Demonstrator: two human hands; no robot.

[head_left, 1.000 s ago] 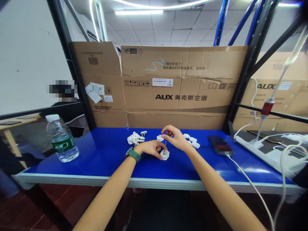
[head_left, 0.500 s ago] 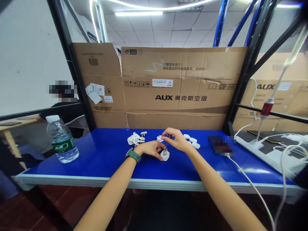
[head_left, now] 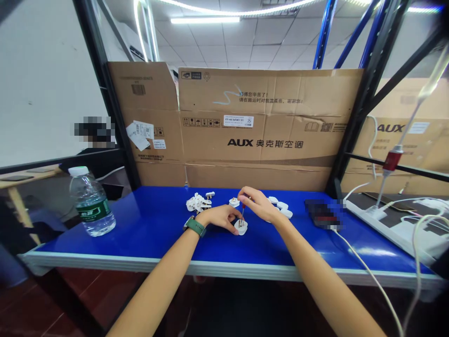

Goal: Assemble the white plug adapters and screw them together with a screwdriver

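A white plug (head_left: 241, 228) with its pins upward lies on the blue tabletop. My left hand (head_left: 224, 217), with a green watch on its wrist, closes its thumb and fingers on the plug's side. My right hand (head_left: 257, 204) is above it, its fingers wrapped round the red handle of a screwdriver (head_left: 243, 213). The thin shaft points down, its tip at the plug. Just behind the hands is another white plug (head_left: 234, 202) with brass pins. A heap of white plug parts (head_left: 198, 203) lies to the left; several white covers (head_left: 281, 205) lie beyond my right hand.
At the left stands a water bottle (head_left: 91, 206). A dark, partly blurred device (head_left: 324, 214) with a white cable (head_left: 366, 271) lies at the right, near a power strip (head_left: 389, 229). Cardboard (head_left: 259, 164) walls the back. A person (head_left: 94, 135) is at the far left.
My right hand's fingers have shifted slightly on the screwdriver, away from the plug behind, which now shows more fully. My left hand stays on its plug. The view has shifted slightly.
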